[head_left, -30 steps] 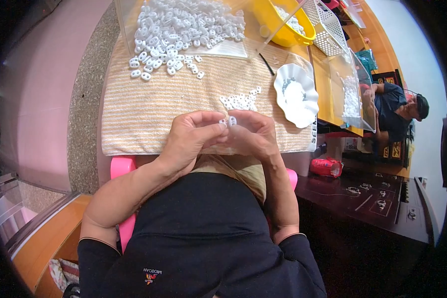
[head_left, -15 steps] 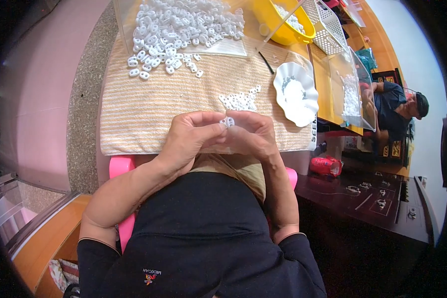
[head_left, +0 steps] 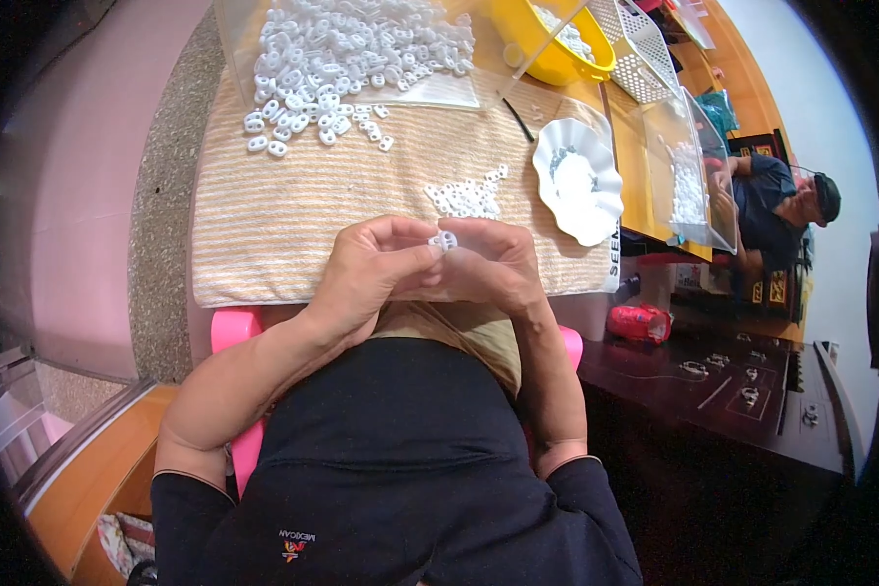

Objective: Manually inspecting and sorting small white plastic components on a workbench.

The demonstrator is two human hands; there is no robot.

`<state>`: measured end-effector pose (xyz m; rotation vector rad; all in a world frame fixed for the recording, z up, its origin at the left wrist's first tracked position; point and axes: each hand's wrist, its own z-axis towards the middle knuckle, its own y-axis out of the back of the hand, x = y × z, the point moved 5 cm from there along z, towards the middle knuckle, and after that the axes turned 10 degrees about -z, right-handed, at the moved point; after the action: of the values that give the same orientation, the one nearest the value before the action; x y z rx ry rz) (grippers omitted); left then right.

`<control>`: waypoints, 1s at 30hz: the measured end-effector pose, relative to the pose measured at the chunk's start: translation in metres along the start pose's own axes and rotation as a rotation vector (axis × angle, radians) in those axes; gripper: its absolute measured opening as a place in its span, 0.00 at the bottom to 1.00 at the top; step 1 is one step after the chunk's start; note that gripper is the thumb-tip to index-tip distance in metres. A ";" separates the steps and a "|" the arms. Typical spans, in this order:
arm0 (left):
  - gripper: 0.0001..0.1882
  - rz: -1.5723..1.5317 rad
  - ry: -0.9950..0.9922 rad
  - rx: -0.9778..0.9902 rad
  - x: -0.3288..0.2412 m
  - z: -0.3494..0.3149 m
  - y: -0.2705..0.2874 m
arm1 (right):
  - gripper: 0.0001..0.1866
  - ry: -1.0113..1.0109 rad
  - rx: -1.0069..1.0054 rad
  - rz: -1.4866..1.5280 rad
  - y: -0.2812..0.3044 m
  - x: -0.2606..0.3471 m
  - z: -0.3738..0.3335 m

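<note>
Between my two hands, close to the near edge of the towel, is a small white plastic piece [head_left: 444, 240] with two holes. My left hand [head_left: 366, 266] pinches it between thumb and forefinger from the left. From the right, the curled fingertips of my right hand [head_left: 501, 266] close on the same piece; its thumb is blurred. Just beyond my fingers lies a small heap of flat white pieces with holes [head_left: 466, 199]. Farther off, a large pile of oval two-holed white pieces [head_left: 327, 68] spills out of a clear plastic bin [head_left: 430, 100] onto the striped towel [head_left: 293, 215].
Right of the heap sits a white scalloped dish [head_left: 604, 200] with shiny contents, beside a thin black stick [head_left: 518, 119]. A yellow basin [head_left: 513, 44] and a white perforated basket [head_left: 640, 49] stand behind. At far right, a person [head_left: 776, 200] works near another clear bin [head_left: 718, 195].
The view has shifted slightly, so the table things sit a little farther left. My hands stay together on the white piece, with barely any movement of the fingers.
</note>
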<state>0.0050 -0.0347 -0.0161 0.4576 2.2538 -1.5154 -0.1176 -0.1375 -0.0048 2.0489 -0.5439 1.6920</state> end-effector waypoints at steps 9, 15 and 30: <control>0.07 0.033 0.014 -0.018 0.000 -0.001 0.000 | 0.16 0.004 0.001 -0.018 0.001 0.000 -0.002; 0.08 0.033 0.011 -0.018 0.001 -0.001 0.001 | 0.16 -0.014 0.007 -0.016 0.001 -0.001 -0.002; 0.09 0.026 0.009 0.006 0.004 -0.001 0.001 | 0.16 0.016 -0.018 -0.011 0.001 -0.003 -0.003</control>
<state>0.0021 -0.0337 -0.0180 0.4941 2.2419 -1.5108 -0.1214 -0.1366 -0.0070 2.0202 -0.5400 1.6905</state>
